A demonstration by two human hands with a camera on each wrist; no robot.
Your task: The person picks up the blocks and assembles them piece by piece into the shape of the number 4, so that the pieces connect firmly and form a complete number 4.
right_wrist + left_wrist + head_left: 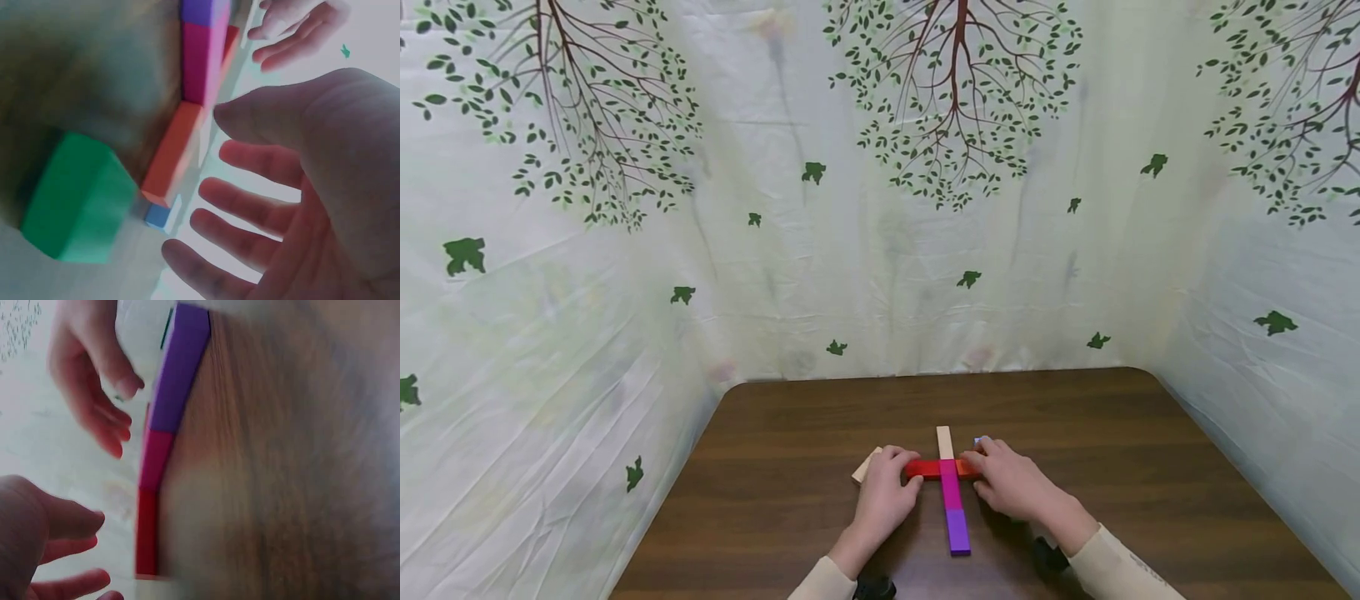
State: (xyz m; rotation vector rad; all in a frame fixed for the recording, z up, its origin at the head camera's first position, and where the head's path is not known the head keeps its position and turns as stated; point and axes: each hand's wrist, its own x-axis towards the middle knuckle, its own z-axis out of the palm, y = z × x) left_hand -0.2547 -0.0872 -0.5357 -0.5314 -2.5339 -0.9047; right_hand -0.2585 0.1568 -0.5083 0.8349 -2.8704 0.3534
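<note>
Flat blocks form a cross on the table: a red block (922,470) to the left, an orange block (170,156) to the right, a magenta block (951,487) and purple block (958,533) running toward me, and a pale wood block (944,442) at the far end. My left hand (886,493) is at the red block's outer end, thumb and fingers spread; the left wrist view shows a gap to the block. My right hand (1011,483) hovers by the orange block, its fingers extended and apart in the right wrist view. Neither hand holds anything.
Another pale wood block (866,467) lies behind my left hand. A blue block (159,215) sits just past the orange one. A green block (78,200) stands near my right hand, hidden in the head view. Printed cloth (895,333) hangs around the brown table (790,417).
</note>
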